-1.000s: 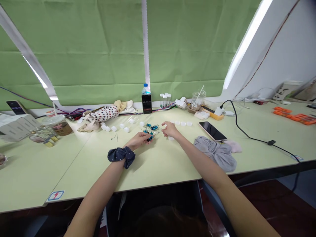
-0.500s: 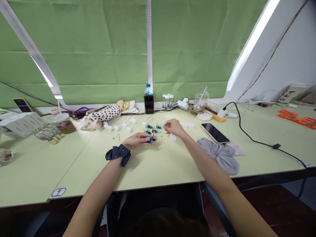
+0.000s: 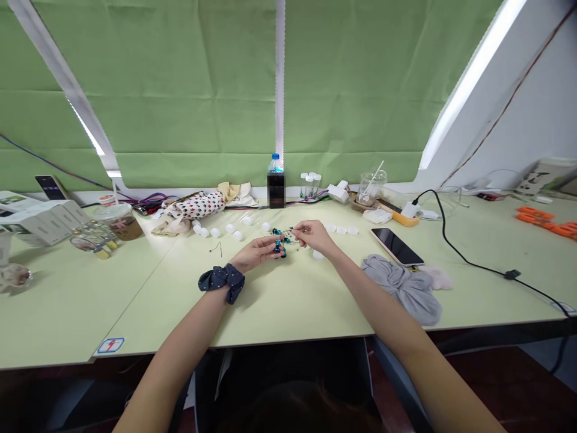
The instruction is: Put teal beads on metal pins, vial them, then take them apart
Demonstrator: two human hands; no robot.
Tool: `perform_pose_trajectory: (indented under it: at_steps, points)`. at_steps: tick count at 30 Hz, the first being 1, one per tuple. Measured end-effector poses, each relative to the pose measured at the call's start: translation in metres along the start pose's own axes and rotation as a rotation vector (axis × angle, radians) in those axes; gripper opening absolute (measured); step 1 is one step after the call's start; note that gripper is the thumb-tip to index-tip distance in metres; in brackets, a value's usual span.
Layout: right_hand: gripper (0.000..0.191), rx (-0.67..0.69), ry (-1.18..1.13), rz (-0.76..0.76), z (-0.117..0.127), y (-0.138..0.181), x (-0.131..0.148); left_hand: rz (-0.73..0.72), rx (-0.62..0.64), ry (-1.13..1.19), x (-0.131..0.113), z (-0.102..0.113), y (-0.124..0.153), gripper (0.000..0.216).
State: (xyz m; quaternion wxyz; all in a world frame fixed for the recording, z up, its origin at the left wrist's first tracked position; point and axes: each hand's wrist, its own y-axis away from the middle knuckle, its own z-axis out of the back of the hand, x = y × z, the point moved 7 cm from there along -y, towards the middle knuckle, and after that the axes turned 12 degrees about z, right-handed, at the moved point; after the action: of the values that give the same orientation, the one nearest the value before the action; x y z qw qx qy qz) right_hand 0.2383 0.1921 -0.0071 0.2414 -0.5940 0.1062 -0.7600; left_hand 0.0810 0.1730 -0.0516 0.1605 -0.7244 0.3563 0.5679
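Note:
My left hand (image 3: 255, 252), with a dark dotted scrunchie (image 3: 222, 281) round its wrist, is closed on a small shiny blue-and-black part (image 3: 277, 247). A thin stem rises from that part. Just to the right, my right hand (image 3: 316, 236) is pinched, its fingertips close to the part and slightly above it. Whatever lies between those fingertips is too small to make out. More blue-and-black pieces and thin wires lie on the table behind and between the hands, partly hidden by the fingers. One white cap (image 3: 318, 255) sits under the right hand.
White caps (image 3: 215, 232) and clear tubes lie beyond my left hand; capped tubes (image 3: 309, 185) stand at the back by a bottle (image 3: 276, 189). To the right are a phone (image 3: 396, 246), grey cloth (image 3: 401, 288) and black cable (image 3: 478, 264). Drink cups stand on both sides.
My right hand has come a little nearer to the left hand. The stem of the held part now stands more upright. The whole view has shifted slightly.

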Motion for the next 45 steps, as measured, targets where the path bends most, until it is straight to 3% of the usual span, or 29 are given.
perform_pose_trajectory:
  at_steps: [11, 20, 26, 30, 33, 38, 45]
  points:
    - [0.024, 0.300, 0.034, 0.079, -0.026, 0.011, 0.018, -0.010, -0.026, -0.030, -0.001, 0.008, 0.001, 0.041]
    - [0.021, 0.270, -0.011, 0.010, -0.032, 0.013, 0.012, -0.066, -0.111, -0.079, -0.005, 0.011, 0.001, 0.041]
    - [0.020, 0.274, -0.127, -0.174, -0.041, 0.017, -0.002, -0.243, -0.315, -0.411, -0.019, 0.016, 0.005, 0.038]
    - [0.014, 0.356, -0.267, -0.301, -0.055, 0.024, -0.016, -0.363, -0.340, -0.633, -0.030, 0.009, 0.010, 0.034]
    - [0.013, 0.355, -0.132, -0.208, -0.057, 0.022, -0.016, -0.357, -0.345, -0.671, -0.033, 0.007, 0.011, 0.033]
    - [0.016, 0.151, 0.390, 0.190, -0.049, 0.016, 0.004, -0.238, -0.371, -0.564, -0.024, 0.018, 0.008, 0.043]
    - [0.005, 0.046, 0.370, 0.152, -0.042, 0.013, -0.009, -0.253, -0.390, -0.627, -0.024, 0.021, 0.007, 0.038]
